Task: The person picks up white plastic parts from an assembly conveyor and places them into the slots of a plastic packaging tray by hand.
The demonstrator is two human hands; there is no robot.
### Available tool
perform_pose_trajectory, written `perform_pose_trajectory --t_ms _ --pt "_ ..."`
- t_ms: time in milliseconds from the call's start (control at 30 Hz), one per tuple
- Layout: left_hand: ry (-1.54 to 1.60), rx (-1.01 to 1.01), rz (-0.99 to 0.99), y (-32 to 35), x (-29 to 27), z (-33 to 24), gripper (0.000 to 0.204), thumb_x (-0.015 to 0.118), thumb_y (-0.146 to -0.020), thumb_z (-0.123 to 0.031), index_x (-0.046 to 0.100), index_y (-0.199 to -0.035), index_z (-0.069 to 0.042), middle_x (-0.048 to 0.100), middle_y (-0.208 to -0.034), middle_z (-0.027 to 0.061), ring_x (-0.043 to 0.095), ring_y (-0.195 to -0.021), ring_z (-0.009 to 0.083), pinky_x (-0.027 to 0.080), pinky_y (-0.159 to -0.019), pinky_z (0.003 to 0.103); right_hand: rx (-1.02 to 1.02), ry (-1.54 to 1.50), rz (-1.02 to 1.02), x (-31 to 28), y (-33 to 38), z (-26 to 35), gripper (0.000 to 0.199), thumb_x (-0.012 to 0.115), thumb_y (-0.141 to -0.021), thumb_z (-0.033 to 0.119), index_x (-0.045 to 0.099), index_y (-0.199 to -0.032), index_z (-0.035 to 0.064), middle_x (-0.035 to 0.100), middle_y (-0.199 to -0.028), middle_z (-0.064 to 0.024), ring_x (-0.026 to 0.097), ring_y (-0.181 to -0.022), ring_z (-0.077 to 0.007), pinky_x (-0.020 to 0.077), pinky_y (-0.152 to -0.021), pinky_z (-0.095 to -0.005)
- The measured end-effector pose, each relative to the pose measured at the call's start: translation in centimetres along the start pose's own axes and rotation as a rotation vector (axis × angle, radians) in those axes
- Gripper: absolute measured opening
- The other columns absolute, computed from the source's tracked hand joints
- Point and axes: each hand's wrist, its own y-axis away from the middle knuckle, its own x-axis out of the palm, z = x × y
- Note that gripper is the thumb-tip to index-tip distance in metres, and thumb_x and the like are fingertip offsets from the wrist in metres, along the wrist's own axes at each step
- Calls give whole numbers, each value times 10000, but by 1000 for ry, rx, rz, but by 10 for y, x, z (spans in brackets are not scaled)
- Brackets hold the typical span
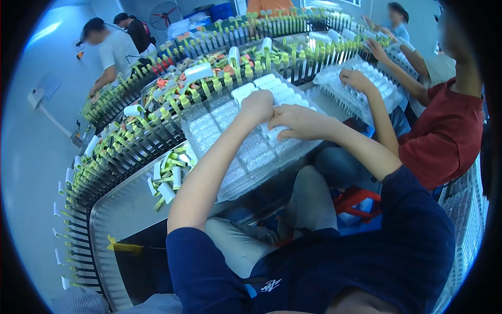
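My left hand (pixel 257 106) is curled over the clear plastic tray (pixel 230 172), against the rows of white plastic shells (pixel 278 90). Its fingertips are hidden behind the back of the hand, so what they grip does not show. Close beside it, my right hand (pixel 302 121) has thumb and fingers closed around a white rounded shell (pixel 276 134) at the tray's near rows. The two hands almost touch. White shells fill the tray's far right part, while its left part shows bare moulded pockets.
A curved conveyor carries yellow-green upright holders (pixel 196 95), some topped with white shells. Loose green and white pieces (pixel 168 175) lie left of the tray. At right, a person in a red shirt (pixel 444 131) works over another tray (pixel 366 78). A red stool (pixel 358 203) stands below.
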Motion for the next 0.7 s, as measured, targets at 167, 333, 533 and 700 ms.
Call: perform_pose_trajectory --t_ms 167,333,533,700 --pt "96 77 -66 11 9 -9 240 727 -695 -229 731 -844 -40 705 -839 175 681 -809 351 538 -711 422 51 106 110 -6 18 9 321 686 -858 200 598 -1128 51 574 -1119 -154 554 -1106 -326 434 -946 -420" --pt "462 98 -285 35 -26 20 392 725 -771 -398 733 -818 -9 709 -807 166 695 -764 251 529 -694 367 124 -94 -199 -49 20 54 315 586 -947 193 512 -1196 14 589 -1150 -205 575 -1117 -366 448 -935 -408" --pt "1121 -108 -967 155 -118 136 334 496 -999 -266 592 -1129 27 658 -1005 118 648 -838 174 534 -664 333 142 -260 -378 -67 24 79 331 543 -989 188 466 -1239 -13 596 -1156 -204 596 -1128 -357 458 -943 -396" --pt "337 -976 -1540 281 -189 372 550 543 -930 -460 641 -894 80 647 -760 141 653 -594 228 493 -439 328 104 -357 -287 -60 -10 79 330 515 -1008 215 454 -1254 3 603 -1120 -197 606 -1090 -335 462 -928 -382"
